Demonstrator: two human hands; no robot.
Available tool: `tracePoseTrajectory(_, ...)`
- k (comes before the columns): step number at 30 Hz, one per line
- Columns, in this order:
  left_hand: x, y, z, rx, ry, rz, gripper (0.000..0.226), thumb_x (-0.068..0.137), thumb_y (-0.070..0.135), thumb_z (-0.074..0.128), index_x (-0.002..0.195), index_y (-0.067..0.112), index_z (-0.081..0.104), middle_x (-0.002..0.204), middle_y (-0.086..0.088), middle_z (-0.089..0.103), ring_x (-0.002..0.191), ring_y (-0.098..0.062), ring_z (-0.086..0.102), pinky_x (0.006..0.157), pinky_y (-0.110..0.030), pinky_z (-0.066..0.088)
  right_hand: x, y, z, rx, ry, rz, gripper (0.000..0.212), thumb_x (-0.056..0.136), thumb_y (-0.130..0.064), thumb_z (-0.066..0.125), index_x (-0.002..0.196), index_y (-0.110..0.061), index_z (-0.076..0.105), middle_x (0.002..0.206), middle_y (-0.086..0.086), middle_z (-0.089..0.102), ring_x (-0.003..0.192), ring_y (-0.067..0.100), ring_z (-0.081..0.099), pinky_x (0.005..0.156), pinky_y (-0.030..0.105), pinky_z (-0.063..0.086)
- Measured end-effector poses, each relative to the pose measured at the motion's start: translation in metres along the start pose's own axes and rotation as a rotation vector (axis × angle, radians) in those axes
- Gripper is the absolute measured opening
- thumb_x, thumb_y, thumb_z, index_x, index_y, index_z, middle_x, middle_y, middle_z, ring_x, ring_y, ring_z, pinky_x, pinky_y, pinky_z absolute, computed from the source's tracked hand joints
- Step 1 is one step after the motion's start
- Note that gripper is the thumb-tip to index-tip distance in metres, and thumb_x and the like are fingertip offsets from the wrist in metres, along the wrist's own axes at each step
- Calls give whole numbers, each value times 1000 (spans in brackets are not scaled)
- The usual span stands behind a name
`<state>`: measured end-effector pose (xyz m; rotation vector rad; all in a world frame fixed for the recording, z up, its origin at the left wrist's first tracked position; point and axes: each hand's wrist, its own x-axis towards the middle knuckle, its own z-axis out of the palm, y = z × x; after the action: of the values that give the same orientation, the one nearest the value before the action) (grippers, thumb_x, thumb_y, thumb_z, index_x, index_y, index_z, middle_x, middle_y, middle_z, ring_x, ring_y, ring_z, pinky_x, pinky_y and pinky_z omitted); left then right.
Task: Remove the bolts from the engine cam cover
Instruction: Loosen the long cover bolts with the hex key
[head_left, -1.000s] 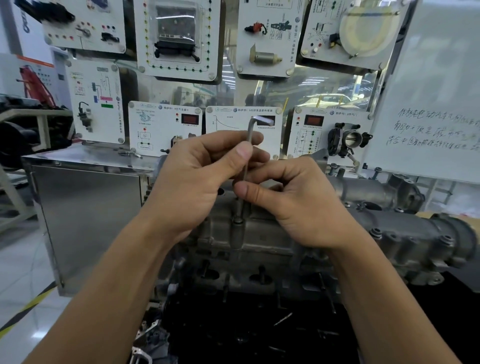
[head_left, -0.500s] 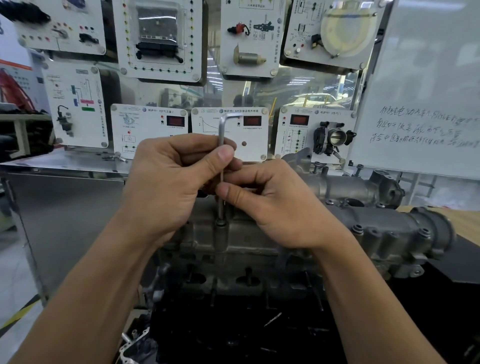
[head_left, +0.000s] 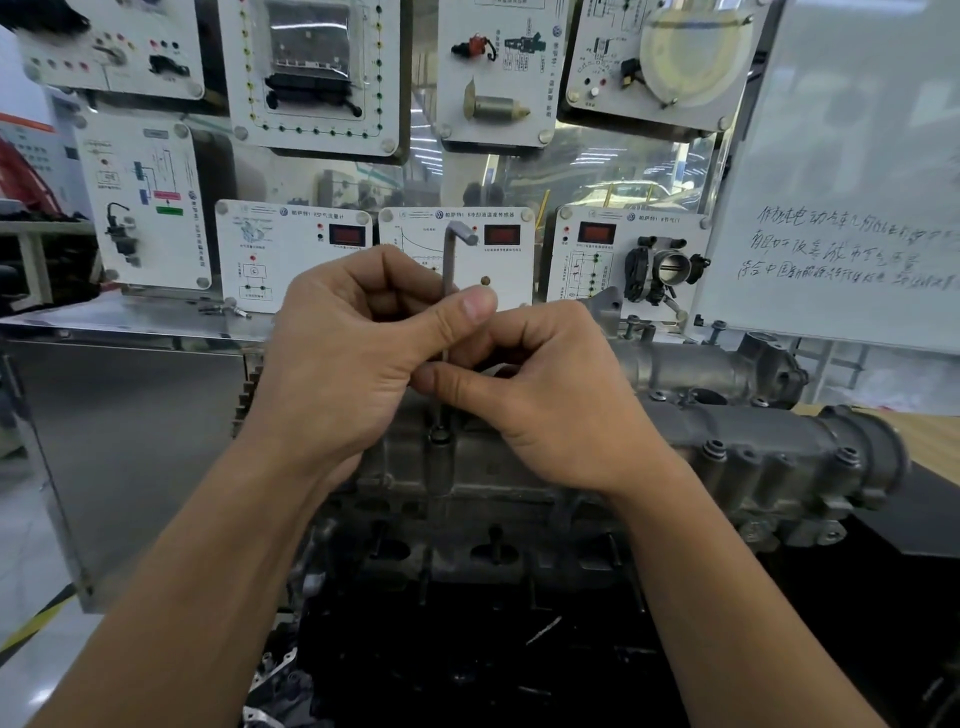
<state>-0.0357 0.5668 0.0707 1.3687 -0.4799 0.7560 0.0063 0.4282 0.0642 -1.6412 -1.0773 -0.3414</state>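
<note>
The grey metal cam cover (head_left: 753, 457) lies across the engine in front of me. An L-shaped hex key (head_left: 449, 260) stands upright, its long leg down in a bolt (head_left: 440, 435) on the cover's near edge and its short leg pointing right at the top. My left hand (head_left: 343, 364) grips the shaft, thumb pressed across it. My right hand (head_left: 550, 395) pinches the shaft just below, fingers curled. Other bolts (head_left: 714, 448) sit along the cover to the right.
A steel cabinet (head_left: 119, 441) stands at the left. Behind the engine, a wall of white training panels (head_left: 291, 249) and a throttle body (head_left: 670, 267). A whiteboard (head_left: 852, 208) leans at the right. The dark engine block (head_left: 467, 649) drops below the cover.
The hex key's short top leg has stayed pointing right while both hands shifted their hold on the shaft. The camera has moved slightly, so the scene sits a bit differently in view.
</note>
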Motion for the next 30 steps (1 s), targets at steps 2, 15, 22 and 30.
tracePoseTrajectory(2, 1, 1, -6, 34, -108, -33, 15, 69, 29, 82, 76, 20, 72, 67, 1, 69, 63, -11, 67, 57, -20, 53, 0, 0, -2, 1, -11, 13, 24, 81, -9, 79, 71, 10, 69, 67, 26, 66, 55, 18, 51, 53, 29, 43)
tracePoseTrajectory(15, -1, 8, -11, 240, -108, 46, 11, 77, 20, 70, 88, 18, 74, 72, 0, 75, 69, -11, 73, 61, -20, 57, -1, 0, -10, -86, -168, 30, 23, 95, -15, 64, 88, 5, 73, 84, 33, 67, 80, 48, 61, 72, 54, 51)
tracePoseTrajectory(22, 1, 3, -3, 175, 11, 67, 29, 60, 25, 81, 71, 8, 60, 63, -3, 68, 61, -20, 68, 60, -33, 60, -1, -1, -3, 32, -61, -6, 2, 83, -12, 78, 82, -10, 79, 75, 2, 77, 68, 8, 68, 63, 25, 54)
tracePoseTrajectory(30, 3, 0, -3, 144, -49, 35, 18, 68, 24, 76, 73, 12, 63, 63, 5, 68, 60, -8, 66, 57, -19, 53, 2, 3, -2, 20, 14, 0, 12, 83, -9, 78, 75, -1, 76, 72, 13, 74, 68, 32, 69, 66, 42, 56)
